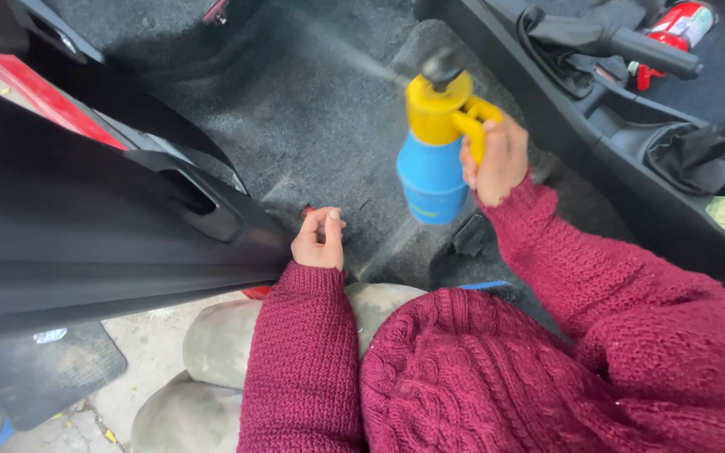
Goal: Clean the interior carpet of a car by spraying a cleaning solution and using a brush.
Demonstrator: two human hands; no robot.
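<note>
Your right hand [497, 161], at centre right of the frame, is closed around the yellow trigger handle of a spray bottle [435, 149]; the bottle has a smooth blue plastic body, a yellow cap and a dark nozzle, and it is held above the car floor carpet [312, 109], a coarse, dark grey pile filling the upper centre; a faint mist streaks up and left from the nozzle, which is blurred. Your left hand [319, 239], at centre frame, is curled into a loose fist with thumb over fingers; whether it holds anything cannot be told; it sits just beside the edge of the black door panel [102, 226], smooth moulded plastic spanning the left. Both sleeves are chunky maroon cable knit. At upper right a red cylinder [680, 27] lies partly cut off by the frame; a gear lever boot [698, 151] of creased black material is partly hidden.
</note>
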